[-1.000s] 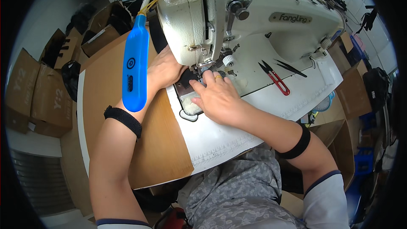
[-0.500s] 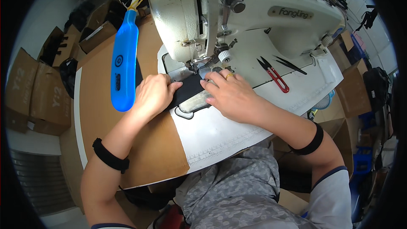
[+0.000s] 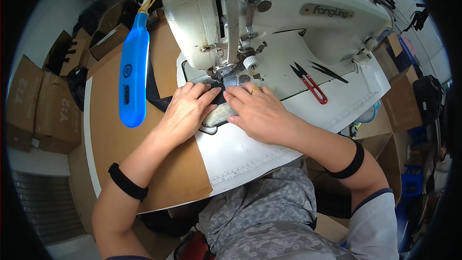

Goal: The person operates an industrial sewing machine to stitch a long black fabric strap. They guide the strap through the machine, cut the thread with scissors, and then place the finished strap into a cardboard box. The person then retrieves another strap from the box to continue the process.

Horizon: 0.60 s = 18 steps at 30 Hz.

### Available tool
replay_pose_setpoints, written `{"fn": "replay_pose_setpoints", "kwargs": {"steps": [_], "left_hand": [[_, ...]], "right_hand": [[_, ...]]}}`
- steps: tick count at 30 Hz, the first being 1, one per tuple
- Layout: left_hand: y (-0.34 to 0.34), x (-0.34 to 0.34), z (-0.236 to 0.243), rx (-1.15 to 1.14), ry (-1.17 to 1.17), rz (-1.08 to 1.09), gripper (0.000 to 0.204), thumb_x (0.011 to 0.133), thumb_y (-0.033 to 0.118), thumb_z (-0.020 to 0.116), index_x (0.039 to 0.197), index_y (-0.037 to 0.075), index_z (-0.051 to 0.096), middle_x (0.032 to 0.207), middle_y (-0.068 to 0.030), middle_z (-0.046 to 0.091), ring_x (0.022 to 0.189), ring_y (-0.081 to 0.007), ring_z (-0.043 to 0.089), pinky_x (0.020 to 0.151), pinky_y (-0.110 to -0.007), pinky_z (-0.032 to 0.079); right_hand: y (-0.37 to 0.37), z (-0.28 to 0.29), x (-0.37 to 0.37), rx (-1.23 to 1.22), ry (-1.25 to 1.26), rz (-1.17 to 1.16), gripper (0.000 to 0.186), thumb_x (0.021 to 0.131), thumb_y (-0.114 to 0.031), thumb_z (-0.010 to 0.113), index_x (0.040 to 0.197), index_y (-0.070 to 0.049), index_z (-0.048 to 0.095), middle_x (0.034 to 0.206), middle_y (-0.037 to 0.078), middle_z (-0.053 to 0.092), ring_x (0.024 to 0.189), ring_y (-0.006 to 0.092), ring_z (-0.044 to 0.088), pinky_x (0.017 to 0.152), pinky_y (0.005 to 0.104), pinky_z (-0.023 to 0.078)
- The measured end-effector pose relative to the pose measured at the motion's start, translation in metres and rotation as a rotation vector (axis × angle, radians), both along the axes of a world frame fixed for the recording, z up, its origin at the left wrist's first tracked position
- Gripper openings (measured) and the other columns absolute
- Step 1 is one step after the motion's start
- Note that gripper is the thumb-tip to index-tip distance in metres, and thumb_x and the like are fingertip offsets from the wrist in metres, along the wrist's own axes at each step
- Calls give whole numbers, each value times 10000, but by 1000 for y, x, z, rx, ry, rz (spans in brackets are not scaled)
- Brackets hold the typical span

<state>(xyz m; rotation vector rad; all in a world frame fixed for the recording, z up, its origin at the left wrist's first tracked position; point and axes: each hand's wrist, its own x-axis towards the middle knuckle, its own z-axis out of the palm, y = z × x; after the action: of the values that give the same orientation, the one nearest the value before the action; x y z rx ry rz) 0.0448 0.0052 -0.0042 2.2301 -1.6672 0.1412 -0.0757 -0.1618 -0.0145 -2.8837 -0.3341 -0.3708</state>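
Note:
A black fabric strip (image 3: 219, 99) lies under the needle area of a white sewing machine (image 3: 192, 29). My left hand (image 3: 188, 110) is on the strip just left of the presser foot (image 3: 219, 74), fingers bent forward and closed on the cloth. Close beside it, my right hand (image 3: 257, 113) holds the strip's right edge with its fingertips, its thumb over the metal plate. Both hands cover most of the strip. Past my left hand, a black length of cloth (image 3: 159, 101) trails back behind the blue handheld device.
That blue device (image 3: 133, 72) hangs at the left by a pale cable. Red-handled thread snips (image 3: 313, 86) and black tweezers (image 3: 328, 72) lie on the machine bed at right. A ruler scale (image 3: 245, 166) runs along the front table edge. Cardboard boxes (image 3: 57, 110) stand left.
My left hand has shifted right and forward along the strip, nearer my right hand, covering more cloth. My right hand has moved slightly left. The blue device appears shifted a little left.

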Motion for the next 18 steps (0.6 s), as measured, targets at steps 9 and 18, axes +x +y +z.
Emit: {"fn": "replay_pose_setpoints", "kwargs": {"steps": [9, 18], "left_hand": [[-1, -2, -2, 18, -23, 15, 335, 809, 145, 596, 1130, 51, 577, 1041, -117, 554, 935, -274, 508, 837, -368, 423], [-1, -4, -3, 5, -36, 6, 355, 796, 77, 604, 1144, 25, 552, 1072, -149, 545, 939, -306, 509, 845, -368, 433]], "right_hand": [[-1, 5, 0, 6, 71, 0, 484, 850, -288, 544, 1186, 55, 487, 1218, 117, 468, 1065, 276, 440, 848, 381, 357], [1, 7, 0, 5, 99, -8, 500, 859, -300, 534, 1206, 55, 474, 1224, 113, 469, 1090, 273, 432, 865, 377, 349]]}}
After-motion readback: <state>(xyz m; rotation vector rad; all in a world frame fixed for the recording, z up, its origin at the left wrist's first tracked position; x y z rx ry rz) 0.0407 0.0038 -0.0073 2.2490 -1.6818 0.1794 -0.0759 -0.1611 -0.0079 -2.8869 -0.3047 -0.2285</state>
